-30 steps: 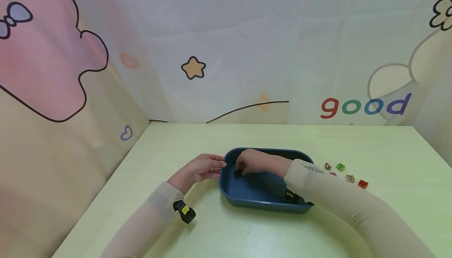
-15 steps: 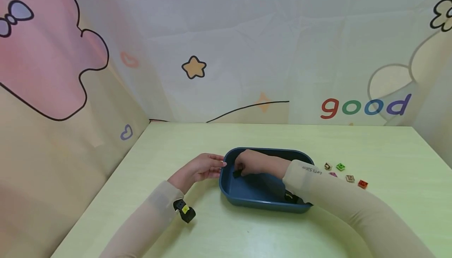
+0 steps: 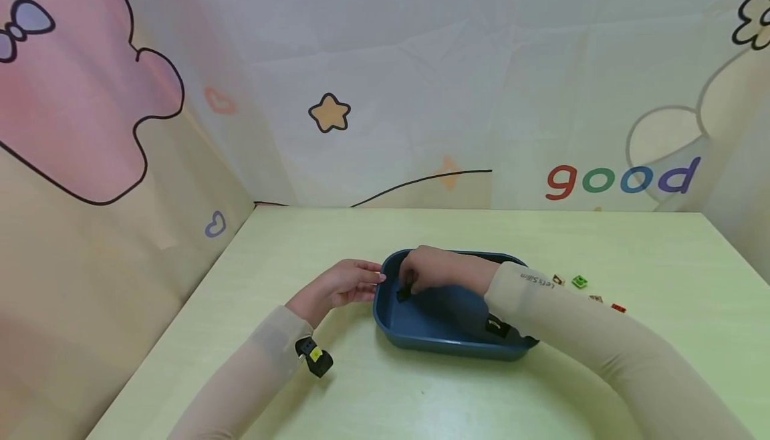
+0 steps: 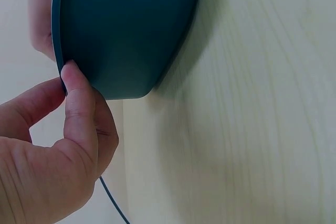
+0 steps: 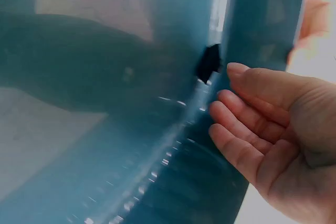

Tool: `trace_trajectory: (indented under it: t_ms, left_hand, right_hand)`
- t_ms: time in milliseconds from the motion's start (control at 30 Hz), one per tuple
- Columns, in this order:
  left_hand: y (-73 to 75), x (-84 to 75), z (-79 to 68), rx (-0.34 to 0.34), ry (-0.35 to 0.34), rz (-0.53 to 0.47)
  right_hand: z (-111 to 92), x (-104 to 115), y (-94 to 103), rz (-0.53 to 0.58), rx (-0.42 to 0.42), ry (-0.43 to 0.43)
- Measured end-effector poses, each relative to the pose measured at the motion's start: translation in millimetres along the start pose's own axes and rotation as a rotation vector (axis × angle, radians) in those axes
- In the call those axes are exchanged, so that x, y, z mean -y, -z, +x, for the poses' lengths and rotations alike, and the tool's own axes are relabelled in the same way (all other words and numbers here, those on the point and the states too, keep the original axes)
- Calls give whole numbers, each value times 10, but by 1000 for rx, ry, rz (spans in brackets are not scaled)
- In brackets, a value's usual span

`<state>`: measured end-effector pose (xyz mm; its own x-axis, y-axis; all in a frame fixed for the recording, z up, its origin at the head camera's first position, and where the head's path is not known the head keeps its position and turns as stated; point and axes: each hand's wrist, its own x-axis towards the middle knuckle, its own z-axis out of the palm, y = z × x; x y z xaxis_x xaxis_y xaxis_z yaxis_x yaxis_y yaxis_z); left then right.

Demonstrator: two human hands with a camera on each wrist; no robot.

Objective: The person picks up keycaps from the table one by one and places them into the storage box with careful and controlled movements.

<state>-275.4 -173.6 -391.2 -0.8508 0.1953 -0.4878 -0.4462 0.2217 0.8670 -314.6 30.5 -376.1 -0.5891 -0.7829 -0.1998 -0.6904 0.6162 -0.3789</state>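
Observation:
Inside the left end of a blue plastic basin (image 3: 421, 345) is my right hand (image 3: 427, 267), palm down. In the right wrist view this hand (image 5: 273, 129) has loosely bent fingers, and a small black piece (image 5: 209, 64) lies just off the thumb tip, at the foot of the basin wall. A narrow gap shows between thumb and piece. My left hand (image 3: 344, 283) is at the basin's left end, fingers reaching to the outer wall. Seen from the left wrist, fingertips (image 4: 75, 74) touch the wall right below the rim.
Right of the basin lie several small coloured pieces: a green one (image 3: 579, 282), a beige one (image 3: 559, 279) and a red one (image 3: 618, 307), some partly hidden by the right sleeve (image 3: 589, 326). A printed cloth (image 3: 385, 92) hangs behind the pale table (image 3: 313, 233).
My right forearm has risen slightly in the head view and covers more of the coloured pieces. The right hand has shifted up a little from the black piece. The left hand stays at the basin.

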Motion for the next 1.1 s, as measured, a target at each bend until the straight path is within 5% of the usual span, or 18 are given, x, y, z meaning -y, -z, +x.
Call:
trace_trajectory:
  t_ms: [533,1100]
  left_hand:
    - [8,11,11,10,2,-11]
    - [-14,-5,-9,4,-14,3]
  right_hand:
    - [-389,46,356,-6,-77,37]
    - [-1398,-69,548,-31,-282,21]
